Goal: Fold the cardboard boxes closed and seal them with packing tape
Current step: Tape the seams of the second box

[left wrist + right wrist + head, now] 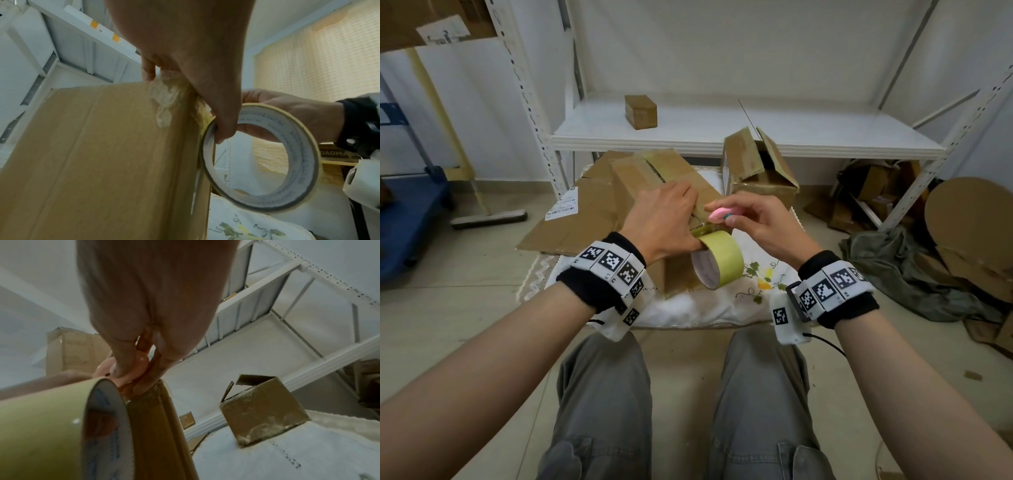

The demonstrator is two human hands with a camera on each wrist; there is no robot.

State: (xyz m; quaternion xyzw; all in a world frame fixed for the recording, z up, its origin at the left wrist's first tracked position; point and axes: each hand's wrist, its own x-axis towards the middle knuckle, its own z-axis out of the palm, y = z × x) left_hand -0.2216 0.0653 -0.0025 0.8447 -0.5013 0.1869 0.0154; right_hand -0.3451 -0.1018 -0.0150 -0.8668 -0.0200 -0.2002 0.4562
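A closed cardboard box [640, 171] [92, 162] [160, 426] stands on a white embroidered cushion [688, 308] in front of my knees. My left hand [664, 219] [185, 48] lays its fingers on the box's top seam, and its thumb hooks through a yellowish tape roll [722, 257] [302, 154] [41, 426] at the box's near edge. A strip of tape runs from the roll onto the box. My right hand [753, 222] [154, 288] pinches a small pink cutter [717, 214] [142, 360] just above that strip, close to the left fingers.
A second box [760, 178] [261, 410] with raised flaps stands behind on the right. A small sealed box [641, 111] sits on the white shelf [722, 137]. Flattened cardboard [578, 219] lies left of the cushion. Cloth and cardboard scraps [893, 267] are piled on the right.
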